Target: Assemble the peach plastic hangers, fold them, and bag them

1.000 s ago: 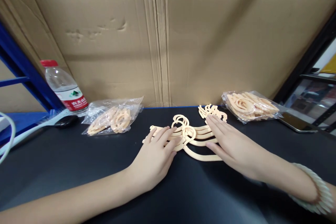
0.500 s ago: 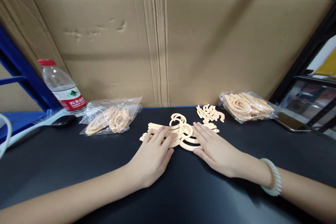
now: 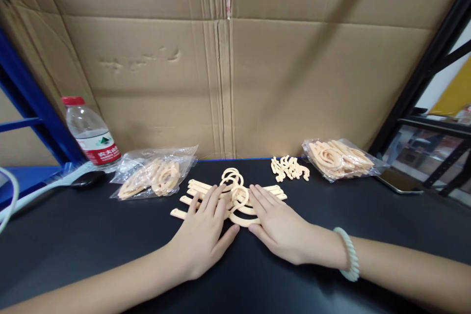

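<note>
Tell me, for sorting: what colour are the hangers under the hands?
Pale peach hangers, head view.

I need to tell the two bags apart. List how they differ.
The left bag lies by the bottle and looks crumpled and loosely filled; the right bag lies by the phone and looks fuller and tighter. Both are clear plastic holding cream parts.

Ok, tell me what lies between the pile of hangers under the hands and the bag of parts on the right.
A small heap of loose hooks on the black table, seen in the head view.
</note>
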### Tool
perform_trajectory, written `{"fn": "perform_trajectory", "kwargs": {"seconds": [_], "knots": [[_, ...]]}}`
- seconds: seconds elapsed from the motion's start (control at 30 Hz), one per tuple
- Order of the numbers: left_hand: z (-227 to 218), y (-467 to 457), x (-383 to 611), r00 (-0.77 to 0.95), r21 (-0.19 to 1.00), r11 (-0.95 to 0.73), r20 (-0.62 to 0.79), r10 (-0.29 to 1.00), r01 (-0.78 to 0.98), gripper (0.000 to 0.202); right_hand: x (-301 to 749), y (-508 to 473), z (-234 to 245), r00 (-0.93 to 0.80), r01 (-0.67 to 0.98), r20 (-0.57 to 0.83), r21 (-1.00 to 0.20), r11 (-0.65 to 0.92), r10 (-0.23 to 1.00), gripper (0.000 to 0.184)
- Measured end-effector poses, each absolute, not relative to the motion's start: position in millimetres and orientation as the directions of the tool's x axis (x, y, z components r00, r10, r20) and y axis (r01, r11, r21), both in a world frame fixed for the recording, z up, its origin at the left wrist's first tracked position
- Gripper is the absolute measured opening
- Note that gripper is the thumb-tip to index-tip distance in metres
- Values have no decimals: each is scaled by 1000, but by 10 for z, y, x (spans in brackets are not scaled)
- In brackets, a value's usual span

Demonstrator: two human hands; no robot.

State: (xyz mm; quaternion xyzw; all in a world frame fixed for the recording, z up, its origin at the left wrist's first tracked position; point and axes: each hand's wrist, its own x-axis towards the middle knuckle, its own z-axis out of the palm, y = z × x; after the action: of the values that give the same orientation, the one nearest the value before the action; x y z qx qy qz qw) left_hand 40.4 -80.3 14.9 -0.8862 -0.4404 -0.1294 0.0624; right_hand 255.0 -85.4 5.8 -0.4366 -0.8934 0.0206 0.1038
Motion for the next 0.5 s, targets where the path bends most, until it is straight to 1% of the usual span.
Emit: {"fn": "perform_trajectory", "kwargs": {"seconds": [0.17, 0.23, 0.4, 0.5], "knots": [[142, -751, 359, 535, -2, -547, 206, 819, 837, 66, 2475, -616, 114, -654, 722, 169, -151, 675, 737, 66], [152, -699, 351, 533, -1, -543, 188, 825, 840, 69, 2471, -518, 124, -674, 702, 175, -150, 696, 717, 66], [174, -535, 401, 579, 36, -598, 209, 788, 801, 62, 2615, -327, 115, -669, 709, 179, -138, 691, 722, 66], [164, -430, 516, 590, 59, -607, 179, 788, 793, 62, 2785, -231, 102, -675, 709, 160, -129, 693, 720, 65]]}}
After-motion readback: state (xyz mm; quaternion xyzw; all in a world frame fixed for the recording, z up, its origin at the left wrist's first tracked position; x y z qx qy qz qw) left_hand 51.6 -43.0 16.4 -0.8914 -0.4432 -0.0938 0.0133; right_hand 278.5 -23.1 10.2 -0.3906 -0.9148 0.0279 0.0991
